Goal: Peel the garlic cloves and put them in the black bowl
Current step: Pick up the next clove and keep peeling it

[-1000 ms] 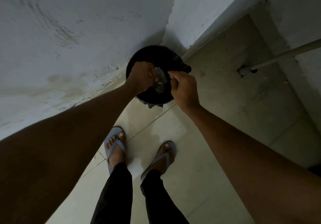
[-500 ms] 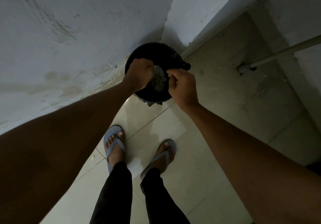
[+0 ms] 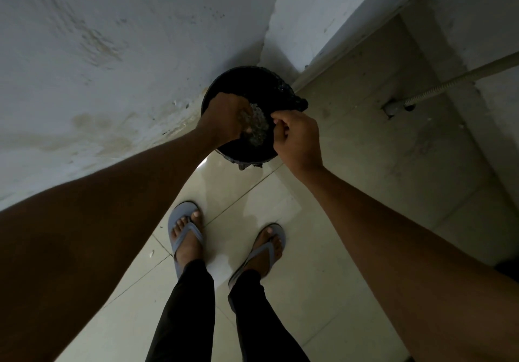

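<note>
Since the lighting was pretty dim, a lot of this was hard to read. The black bowl (image 3: 247, 83) looked more like a round bin lined with a crinkly, glossy black bag, sitting on the floor at about 12 o'clock from the feet, tucked against the wall corner. Its lower rim was partly hidden behind both hands.

The left hand (image 3: 224, 120) was over the opening with its fingers curled down and out of sight, so I honestly couldn't tell what it had hold of. Right next to it, at its 3 o'clock, was a pale, flaky, papery clump (image 3: 257, 125), maybe garlic skins, too blurry to say. No garlic cloves were clearly visible anywhere.

The right hand (image 3: 297, 139) was at the bin's 4 o'clock edge, fingers curled in with thumb and forefinger pinched together; whatever was in the pinch was too small to make out.

Floor (image 3: 295, 263) was smooth, shiny pale tile. Walls (image 3: 112, 52) were rough, stained plaster. A ribbed hose (image 3: 449, 80) ran off frame at 2 o'clock. Grey flip-flops (image 3: 182, 229), black trousers.
</note>
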